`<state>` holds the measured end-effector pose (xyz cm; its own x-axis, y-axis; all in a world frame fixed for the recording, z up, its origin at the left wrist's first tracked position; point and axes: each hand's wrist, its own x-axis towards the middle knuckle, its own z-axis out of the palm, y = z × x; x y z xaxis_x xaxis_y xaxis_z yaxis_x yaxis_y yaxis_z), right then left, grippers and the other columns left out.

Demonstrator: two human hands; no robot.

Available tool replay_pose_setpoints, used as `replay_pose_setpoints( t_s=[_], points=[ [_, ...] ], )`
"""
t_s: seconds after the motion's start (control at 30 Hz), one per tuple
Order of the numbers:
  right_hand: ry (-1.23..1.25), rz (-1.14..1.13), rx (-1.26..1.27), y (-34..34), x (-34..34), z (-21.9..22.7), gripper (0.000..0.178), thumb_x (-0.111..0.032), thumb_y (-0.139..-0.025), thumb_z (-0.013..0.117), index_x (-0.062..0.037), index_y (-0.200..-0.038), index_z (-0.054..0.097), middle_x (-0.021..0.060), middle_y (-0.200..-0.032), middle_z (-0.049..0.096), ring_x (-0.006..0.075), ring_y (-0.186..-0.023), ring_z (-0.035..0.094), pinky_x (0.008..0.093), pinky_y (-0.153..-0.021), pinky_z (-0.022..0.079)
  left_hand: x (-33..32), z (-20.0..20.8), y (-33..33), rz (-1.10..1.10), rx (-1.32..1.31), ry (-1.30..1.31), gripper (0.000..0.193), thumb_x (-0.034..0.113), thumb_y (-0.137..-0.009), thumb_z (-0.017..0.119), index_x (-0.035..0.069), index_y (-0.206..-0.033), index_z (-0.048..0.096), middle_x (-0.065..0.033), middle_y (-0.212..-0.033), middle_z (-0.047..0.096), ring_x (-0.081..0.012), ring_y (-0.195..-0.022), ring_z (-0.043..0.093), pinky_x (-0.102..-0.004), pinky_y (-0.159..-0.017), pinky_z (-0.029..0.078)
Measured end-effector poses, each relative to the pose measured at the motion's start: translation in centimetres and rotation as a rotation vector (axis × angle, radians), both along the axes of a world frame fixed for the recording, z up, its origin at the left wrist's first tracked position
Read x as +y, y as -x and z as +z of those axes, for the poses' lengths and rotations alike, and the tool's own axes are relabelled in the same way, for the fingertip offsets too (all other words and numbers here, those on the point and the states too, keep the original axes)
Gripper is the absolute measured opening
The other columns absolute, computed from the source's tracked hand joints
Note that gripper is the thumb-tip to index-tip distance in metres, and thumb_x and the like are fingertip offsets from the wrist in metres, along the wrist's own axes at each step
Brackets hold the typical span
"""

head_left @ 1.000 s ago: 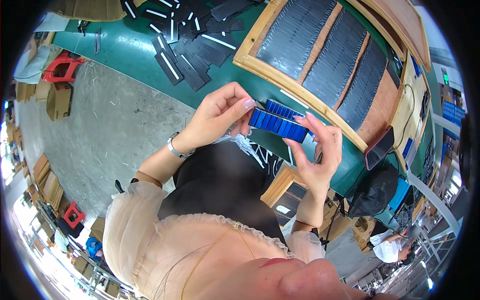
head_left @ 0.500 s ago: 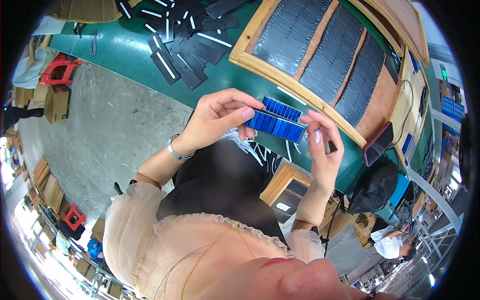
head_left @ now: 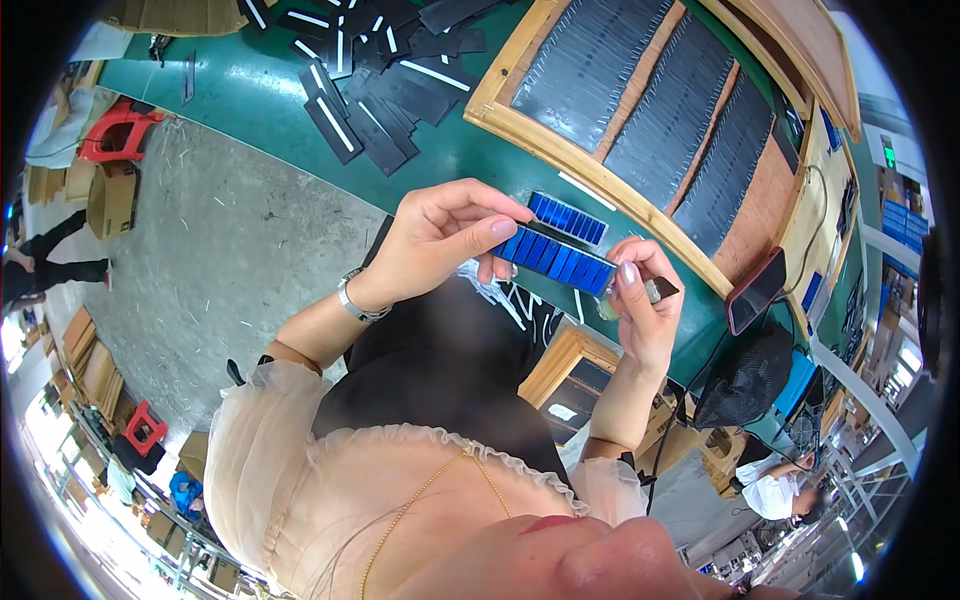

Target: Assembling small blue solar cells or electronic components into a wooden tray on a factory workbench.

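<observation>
My left hand point(head_left: 440, 238) pinches one end of a narrow blue solar panel strip point(head_left: 555, 262), thumb on top. At the strip's other end, the thumb and fingers of my right hand point(head_left: 648, 318) are closed on its corner. A small greenish and brown object point(head_left: 655, 290) shows among the right hand's fingers; its kind is unclear. Just beyond the held strip, a second blue solar panel strip point(head_left: 567, 219) lies on the green table point(head_left: 250, 75).
A wooden tray point(head_left: 530, 130) holds rows of dark strips at the far right. Loose black strips with white lines point(head_left: 375, 110) are piled at the far left. A phone point(head_left: 755, 292) and a black mesh object point(head_left: 745, 380) stand at right. White scraps point(head_left: 490, 290) lie by my lap.
My right hand's fingers have closed on the right end of the held strip. The left hand keeps its grip. At the far left edge, a person's legs have come further into view.
</observation>
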<state>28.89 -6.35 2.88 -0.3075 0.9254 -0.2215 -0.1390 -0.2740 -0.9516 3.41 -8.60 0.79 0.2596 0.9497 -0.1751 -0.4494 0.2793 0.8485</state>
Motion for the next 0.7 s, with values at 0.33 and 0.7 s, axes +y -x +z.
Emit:
replay_pose_setpoints(
  t_s=[0.33, 0.7],
  points=[
    [0.063, -0.073, 0.063, 0.4, -0.3, -0.2, 0.015, -0.015, -0.097, 0.060, -0.0016, -0.101, 0.060, 0.0035, -0.090, 0.056, 0.0030, -0.066, 0.043, 0.0166, -0.049, 0.025, -0.3, 0.1, -0.5, 0.039, -0.005, -0.006, 0.017, 0.006, -0.098, 0.058, -0.002, -0.112, 0.063, -0.0093, -0.090, 0.069, -0.0107, -0.072, 0.067, -0.0206, -0.057, 0.052],
    [0.243, -0.127, 0.093, 4.9, -3.9, 0.0, 0.020, -0.004, -0.088, 0.069, 0.0030, -0.106, 0.065, 0.0131, -0.102, 0.070, 0.0135, -0.082, 0.065, 0.0232, -0.070, 0.048, -0.3, 0.4, -1.6, 0.194, 0.132, -0.079, 0.018, 0.003, -0.097, 0.058, -0.005, -0.112, 0.062, -0.0119, -0.090, 0.069, -0.0117, -0.067, 0.066, -0.0220, -0.052, 0.053]
  ],
)
